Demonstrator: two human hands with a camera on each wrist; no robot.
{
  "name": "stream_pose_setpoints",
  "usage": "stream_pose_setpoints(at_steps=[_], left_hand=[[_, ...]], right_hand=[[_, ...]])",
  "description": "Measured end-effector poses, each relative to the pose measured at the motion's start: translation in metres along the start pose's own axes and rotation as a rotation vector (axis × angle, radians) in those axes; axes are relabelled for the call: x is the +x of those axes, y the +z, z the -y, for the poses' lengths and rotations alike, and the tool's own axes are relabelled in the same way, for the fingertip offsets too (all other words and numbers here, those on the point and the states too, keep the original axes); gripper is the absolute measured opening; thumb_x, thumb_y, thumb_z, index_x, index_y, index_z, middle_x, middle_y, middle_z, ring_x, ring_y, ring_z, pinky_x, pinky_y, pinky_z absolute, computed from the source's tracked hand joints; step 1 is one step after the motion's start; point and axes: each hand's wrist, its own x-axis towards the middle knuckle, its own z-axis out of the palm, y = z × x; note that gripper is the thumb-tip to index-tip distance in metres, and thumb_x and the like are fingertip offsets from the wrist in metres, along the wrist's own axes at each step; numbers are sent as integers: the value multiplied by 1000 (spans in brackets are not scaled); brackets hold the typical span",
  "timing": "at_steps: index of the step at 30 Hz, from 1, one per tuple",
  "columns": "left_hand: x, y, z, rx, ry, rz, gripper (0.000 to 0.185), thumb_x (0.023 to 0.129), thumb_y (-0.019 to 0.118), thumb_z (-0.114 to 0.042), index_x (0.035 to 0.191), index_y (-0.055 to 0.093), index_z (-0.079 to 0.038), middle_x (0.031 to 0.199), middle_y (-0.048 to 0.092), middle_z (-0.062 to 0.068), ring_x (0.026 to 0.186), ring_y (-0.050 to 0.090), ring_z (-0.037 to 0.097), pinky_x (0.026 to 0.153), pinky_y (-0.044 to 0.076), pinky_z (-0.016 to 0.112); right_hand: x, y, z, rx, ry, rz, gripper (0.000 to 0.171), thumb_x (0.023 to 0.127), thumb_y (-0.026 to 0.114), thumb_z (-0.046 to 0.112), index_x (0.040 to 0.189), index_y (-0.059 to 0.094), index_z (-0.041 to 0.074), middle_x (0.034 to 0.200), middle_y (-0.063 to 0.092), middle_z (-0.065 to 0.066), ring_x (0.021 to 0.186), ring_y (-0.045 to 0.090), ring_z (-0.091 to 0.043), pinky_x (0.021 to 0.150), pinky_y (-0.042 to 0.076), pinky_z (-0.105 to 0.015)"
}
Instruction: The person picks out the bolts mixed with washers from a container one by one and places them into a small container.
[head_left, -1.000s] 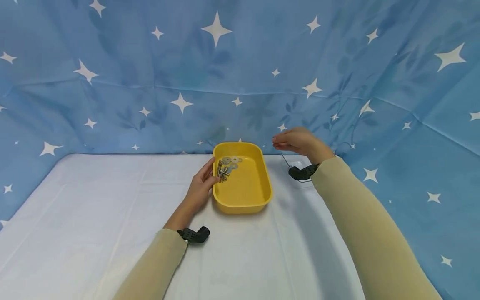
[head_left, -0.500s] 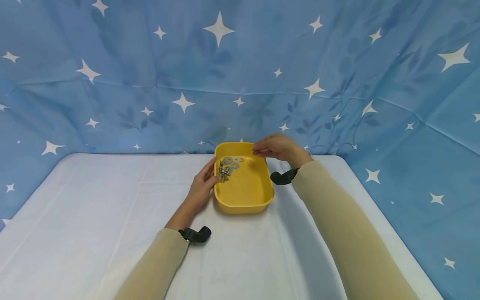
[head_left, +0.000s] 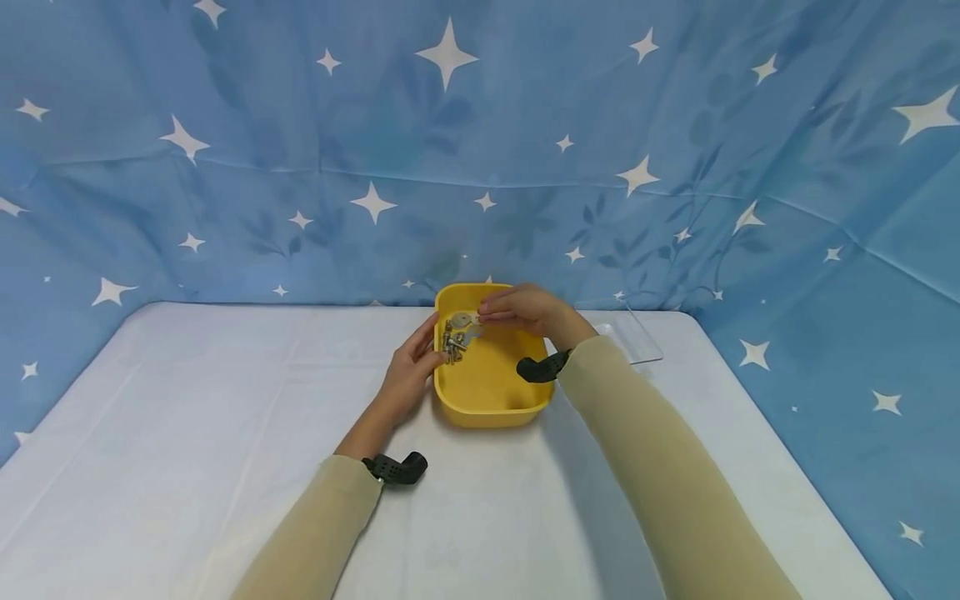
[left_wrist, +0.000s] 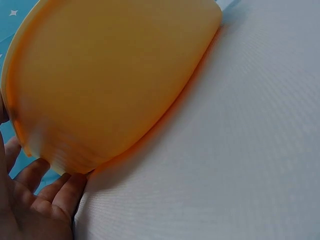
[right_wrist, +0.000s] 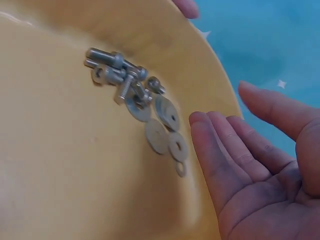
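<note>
The left hand (head_left: pixel 408 375) rests flat-fingered against the near-left wall of the yellow tray (head_left: pixel 487 408) at mid-table (head_left: pixel 187 467). The right hand (head_left: pixel 525 310) has swung in from the far right and now hovers over the washers (right_wrist: pixel 165 127) and bolts (right_wrist: pixel 117 70), fingers straight, seemingly empty. A clear lid (head_left: pixel 637 337) lies far right, with bare cloth on the left.

We see a shallow yellow tray (head_left: pixel 491 392) with rounded corners sitting flat on the white table. In its far left corner lie a cluster of small silver bolts (right_wrist: pixel 117 70) and several flat metal washers (right_wrist: pixel 165 127), loosely heaped and touching.
</note>
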Motion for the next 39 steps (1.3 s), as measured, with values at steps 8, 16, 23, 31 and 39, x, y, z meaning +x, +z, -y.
stream_pose_setpoints(at_steps=[8,16,23,31,39], left_hand=[[0,4,-1,12,2,15,71,96,56,-14,160,31,-32,167,31,-6,153,34,18,121,39,39],[2,4,0,13,29,21,71,96,55,-12,160,30,-28,167,30,-3,153,33,18,123,36,39],[2,3,0,2,46,23,70,97,55,-10,160,31,-28,167,30,-2,153,33,19,123,35,39],[2,1,1,3,32,6,70,96,55,-11,159,32,-30,167,31,-3,153,34,17,123,35,38],[1,-1,0,-7,21,1,70,96,56,-12,159,32,-31,167,31,-5,153,33,17,124,34,39]], right_hand=[[8,10,-13,-22,25,76,45,105,53,16,145,51,-4,148,54,-24,138,53,-35,114,47,-39],[16,22,-18,75,75,77,44,107,49,22,144,53,-2,147,56,-22,139,54,-32,111,49,-35],[20,30,-14,66,116,76,47,106,50,26,143,52,-4,145,57,-22,137,55,-32,112,49,-34],[21,38,-7,60,140,84,50,106,50,27,144,49,-6,146,55,-23,137,55,-33,112,49,-35],[22,45,-2,34,147,62,50,106,49,28,144,48,-5,145,55,-23,135,56,-33,113,49,-36]])
